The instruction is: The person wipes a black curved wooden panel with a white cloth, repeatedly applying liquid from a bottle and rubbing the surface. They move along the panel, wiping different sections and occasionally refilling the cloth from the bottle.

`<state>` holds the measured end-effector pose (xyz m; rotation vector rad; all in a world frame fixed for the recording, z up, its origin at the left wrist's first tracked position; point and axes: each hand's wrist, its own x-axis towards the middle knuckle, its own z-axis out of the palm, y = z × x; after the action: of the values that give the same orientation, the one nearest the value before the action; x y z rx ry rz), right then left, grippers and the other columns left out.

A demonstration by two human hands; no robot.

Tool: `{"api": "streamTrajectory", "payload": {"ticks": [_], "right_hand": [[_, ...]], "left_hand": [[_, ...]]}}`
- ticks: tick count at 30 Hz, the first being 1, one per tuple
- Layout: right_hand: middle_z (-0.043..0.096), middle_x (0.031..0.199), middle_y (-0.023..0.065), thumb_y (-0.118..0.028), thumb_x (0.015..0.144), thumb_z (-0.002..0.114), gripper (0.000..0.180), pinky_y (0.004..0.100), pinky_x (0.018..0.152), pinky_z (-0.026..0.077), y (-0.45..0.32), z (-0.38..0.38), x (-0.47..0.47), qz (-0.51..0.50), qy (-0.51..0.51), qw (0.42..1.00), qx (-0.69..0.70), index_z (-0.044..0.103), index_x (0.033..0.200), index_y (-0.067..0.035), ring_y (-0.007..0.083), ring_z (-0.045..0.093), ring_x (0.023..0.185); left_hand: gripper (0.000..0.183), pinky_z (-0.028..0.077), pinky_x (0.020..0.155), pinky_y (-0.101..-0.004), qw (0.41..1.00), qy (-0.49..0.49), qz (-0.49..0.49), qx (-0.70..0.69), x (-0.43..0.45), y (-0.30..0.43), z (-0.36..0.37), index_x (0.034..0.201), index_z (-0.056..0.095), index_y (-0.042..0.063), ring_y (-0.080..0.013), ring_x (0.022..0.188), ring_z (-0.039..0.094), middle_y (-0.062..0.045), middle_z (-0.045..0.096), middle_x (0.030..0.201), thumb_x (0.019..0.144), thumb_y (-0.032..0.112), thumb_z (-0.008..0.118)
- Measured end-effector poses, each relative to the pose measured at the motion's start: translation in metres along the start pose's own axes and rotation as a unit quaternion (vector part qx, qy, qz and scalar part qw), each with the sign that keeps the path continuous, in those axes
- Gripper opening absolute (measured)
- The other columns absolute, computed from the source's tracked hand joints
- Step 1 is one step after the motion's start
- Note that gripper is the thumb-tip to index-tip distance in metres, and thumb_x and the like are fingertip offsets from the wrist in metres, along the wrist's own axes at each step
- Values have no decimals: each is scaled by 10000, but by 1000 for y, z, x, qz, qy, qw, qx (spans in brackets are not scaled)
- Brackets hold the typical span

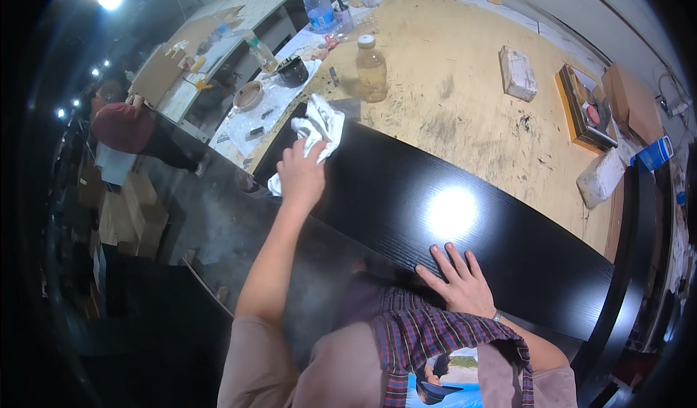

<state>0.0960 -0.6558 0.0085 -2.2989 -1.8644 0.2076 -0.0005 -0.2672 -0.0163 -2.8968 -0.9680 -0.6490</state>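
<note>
A long black wood-grain panel (392, 185) lies along the near edge of a wooden worktable (425, 81), its glossy face reflecting a lamp. My left hand (303, 171) grips a white cloth (322, 122) at the panel's left end. Flat on the panel's near edge, right of the middle, rests my right hand (463, 283) with its fingers apart. Beyond the cloth stand a clear bottle of yellowish liquid (372, 73) and, further left, a black tub (293, 71).
Two wrapped white blocks (518, 75), (600, 178) and an open box of items (585, 108) are on the table's right side. A water bottle (318, 10) stands at the back left. Another person (125, 127) works at the far left, near cardboard pieces (133, 212).
</note>
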Motion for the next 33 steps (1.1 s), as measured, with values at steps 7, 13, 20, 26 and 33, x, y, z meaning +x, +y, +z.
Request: {"api": "streamTrajectory", "payload": {"ticks": [7, 13, 20, 26, 33], "right_hand": [[485, 1568, 99, -388, 935, 579, 504, 549, 1149, 361, -15, 24, -2, 46, 69, 992, -91, 589, 1436, -335, 340, 440, 1454], [480, 1573, 149, -184, 977, 550, 521, 551, 1184, 312, -67, 65, 21, 180, 116, 971, -109, 508, 1476, -40, 345, 454, 1457], [401, 1573, 309, -111, 869, 560, 695, 572, 1194, 310, -117, 90, 49, 306, 163, 926, -150, 375, 1506, 98, 472, 391, 1471], [410, 1562, 313, -31, 762, 598, 787, 574, 1186, 335, -151, 83, 73, 378, 191, 900, -107, 372, 1502, 112, 487, 388, 1464], [559, 1431, 306, 39, 710, 608, 514, 516, 1034, 522, -161, 58, 63, 273, 229, 933, -59, 661, 1221, 39, 467, 604, 1267]], "left_hand": [[411, 419, 818, -435, 974, -17, 199, -111, -20, 97, 2, 1228, 729, 187, -293, 1012, 526, -74, 599, 1284, 829, 135, 644], [637, 428, 929, -457, 915, -84, 282, -275, -19, 78, -23, 1371, 628, 169, -301, 1108, 554, -116, 581, 1348, 765, 186, 822], [610, 419, 988, -475, 881, -75, 356, -303, -14, 22, -22, 1350, 632, 162, -306, 1147, 547, -121, 566, 1345, 771, 202, 821], [581, 424, 982, -462, 860, -83, 387, -324, -6, 12, -18, 1323, 650, 171, -293, 1122, 547, -106, 571, 1324, 768, 211, 815], [603, 411, 1004, -463, 856, -100, 386, -329, -5, 15, -13, 1340, 643, 174, -290, 1150, 535, -104, 564, 1342, 768, 244, 821]]}}
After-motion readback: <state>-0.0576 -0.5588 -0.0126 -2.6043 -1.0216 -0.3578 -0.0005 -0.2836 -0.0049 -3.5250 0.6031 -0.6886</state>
